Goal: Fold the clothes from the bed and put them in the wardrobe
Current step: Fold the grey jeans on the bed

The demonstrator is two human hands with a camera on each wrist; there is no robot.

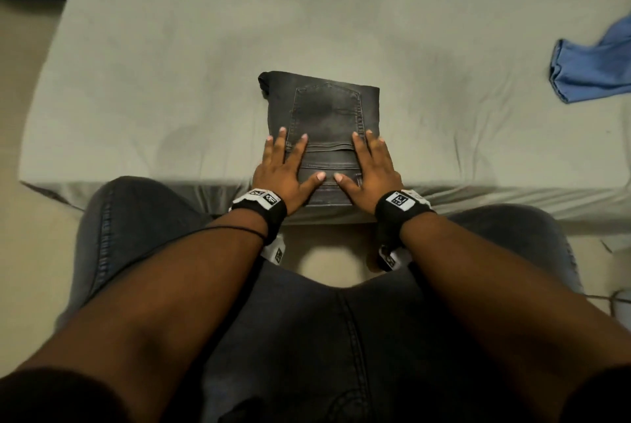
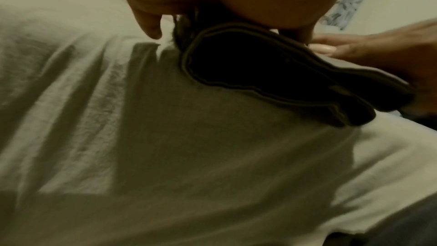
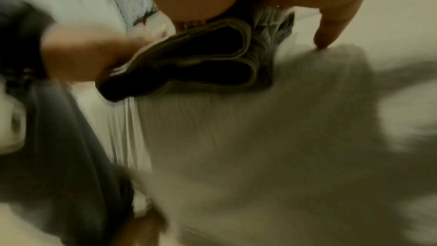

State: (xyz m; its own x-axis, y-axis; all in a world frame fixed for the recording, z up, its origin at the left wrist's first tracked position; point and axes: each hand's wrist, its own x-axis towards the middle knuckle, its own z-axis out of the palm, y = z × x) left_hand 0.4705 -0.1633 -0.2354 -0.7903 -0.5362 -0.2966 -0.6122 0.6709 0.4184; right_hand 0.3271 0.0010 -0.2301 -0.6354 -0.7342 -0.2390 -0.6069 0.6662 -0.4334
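Currently, head view: folded dark grey jeans (image 1: pixel 324 136) lie at centre frame on the bed (image 1: pixel 153 81), back pocket up, near the bed's lower edge. My left hand (image 1: pixel 285 171) lies flat on the bundle's lower left part, fingers straight and spread. My right hand (image 1: pixel 367 166) lies flat on the lower right part, fingers likewise straight; the two thumbs point toward each other, tips just apart. Both hands press, neither grips. A crumpled blue garment (image 1: pixel 594 71) sits at the right edge of frame, well apart from the jeans. My own legs in grey jeans fill the lower frame.

Left wrist view: palm at top centre, resting on the stacked folded layers of the jeans (image 2: pixel 272 74); little finger (image 2: pixel 149 25) touches the sheet beside them. The right hand (image 2: pixel 369 48) shows at right, on the same bundle.

Right wrist view, blurred: palm at top, jeans (image 3: pixel 189 59) beneath it; one fingertip (image 3: pixel 328 35) touches the sheet at upper right. Left hand (image 3: pixel 94 53) at left.
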